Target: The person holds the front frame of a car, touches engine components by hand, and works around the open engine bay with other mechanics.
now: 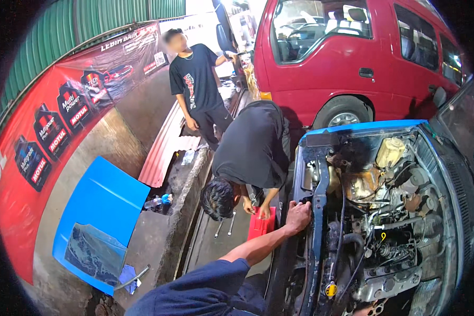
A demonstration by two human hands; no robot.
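Observation:
My left hand (298,217) reaches from a dark blue sleeve to the front edge of an open engine bay. Its fingers are curled at the dark radiator support (318,210), by a small black part that I cannot make out. Right of it lies the engine (389,247), with hoses, a yellow cap (331,290) and a yellow dipstick loop (383,236). A small skin-toned patch (361,312) at the lower edge may be part of my right hand; no fingers can be made out there.
Ahead, a person in black (250,142) bends over a red toolbox (261,224), hands at it. Wrenches (231,224) lie beside it. Another person (199,79) stands behind. A blue panel (102,210) leans at the left. A red van (321,79) is parked beyond the car.

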